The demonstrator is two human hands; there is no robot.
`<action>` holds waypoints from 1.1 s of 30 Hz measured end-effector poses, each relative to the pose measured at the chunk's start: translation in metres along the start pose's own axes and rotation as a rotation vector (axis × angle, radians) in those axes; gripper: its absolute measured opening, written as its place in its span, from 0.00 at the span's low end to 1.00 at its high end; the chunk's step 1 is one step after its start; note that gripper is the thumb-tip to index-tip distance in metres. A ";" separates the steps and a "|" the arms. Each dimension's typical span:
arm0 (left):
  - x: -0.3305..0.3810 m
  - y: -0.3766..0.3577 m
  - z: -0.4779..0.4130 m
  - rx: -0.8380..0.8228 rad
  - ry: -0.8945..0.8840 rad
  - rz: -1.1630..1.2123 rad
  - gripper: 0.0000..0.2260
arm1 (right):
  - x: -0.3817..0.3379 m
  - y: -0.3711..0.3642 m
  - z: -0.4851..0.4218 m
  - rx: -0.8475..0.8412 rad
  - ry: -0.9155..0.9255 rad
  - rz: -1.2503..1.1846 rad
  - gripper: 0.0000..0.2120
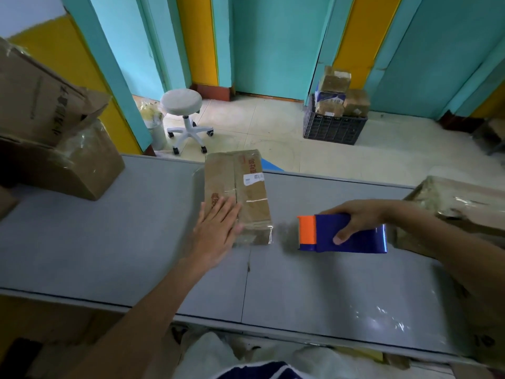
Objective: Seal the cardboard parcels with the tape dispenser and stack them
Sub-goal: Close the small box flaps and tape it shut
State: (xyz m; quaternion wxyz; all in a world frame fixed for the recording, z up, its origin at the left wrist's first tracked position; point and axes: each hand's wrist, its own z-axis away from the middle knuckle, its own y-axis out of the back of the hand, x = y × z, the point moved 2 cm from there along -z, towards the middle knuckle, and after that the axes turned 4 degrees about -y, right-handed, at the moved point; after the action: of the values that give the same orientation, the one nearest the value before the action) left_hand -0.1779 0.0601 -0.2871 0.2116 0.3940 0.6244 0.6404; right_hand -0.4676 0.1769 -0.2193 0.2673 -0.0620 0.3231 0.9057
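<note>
Parcel-sealing bench, seen from the worker's side. The left hand (pixel 218 225) lies flat, fingers straight and together, pressing on the near left part of the parcel (pixel 246 192), which sits on the grey table (pixel 109 242) just ahead of that hand. The right hand (pixel 358 217) is curled round the blue and orange tape dispenser (pixel 344 233), thumb on its near face, holding it just right of the parcel and apart from it. A shiny loose end of tape (pixel 270 233) stands off the parcel's near right corner.

Likely faults from here:
- The loose end may fold onto itself or catch the table if it is not smoothed down, leaving that corner unsealed.
- The left hand bears on one side only, so a pull from the dispenser could swing the parcel.
- The far end of the parcel reaches the far table edge, and a push away from the hands might tip it off.

Unclear:
- The tape roll and the cutting blade are hidden inside the dispenser.
- Whether any tape joins the dispenser to the parcel cannot be told.
- The label print is too small to read.
- The wrapped box (pixel 453 198) beyond the right forearm and the cardboard boxes (pixel 54 138) far off the left hand are cut by the frame.
</note>
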 end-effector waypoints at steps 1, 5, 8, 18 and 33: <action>0.000 0.000 -0.001 -0.004 -0.003 0.001 0.44 | 0.001 -0.006 -0.008 0.000 -0.006 -0.034 0.26; 0.001 0.001 -0.002 -0.037 0.001 -0.009 0.45 | -0.019 -0.012 -0.034 -0.009 -0.008 -0.042 0.28; 0.001 0.002 -0.003 -0.056 -0.001 -0.011 0.45 | -0.044 -0.003 -0.048 -0.018 -0.015 0.025 0.29; -0.001 0.000 -0.005 -0.009 -0.003 0.049 0.46 | -0.071 -0.005 -0.049 0.091 -0.057 0.192 0.30; -0.005 0.005 -0.007 -0.100 -0.112 0.026 0.37 | -0.083 0.002 -0.040 0.582 -0.209 0.635 0.33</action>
State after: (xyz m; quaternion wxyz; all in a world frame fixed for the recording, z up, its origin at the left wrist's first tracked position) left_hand -0.1793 0.0506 -0.2826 0.2571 0.4262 0.5738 0.6504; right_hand -0.4003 0.1139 -0.2255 0.0136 0.2101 0.5389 0.8156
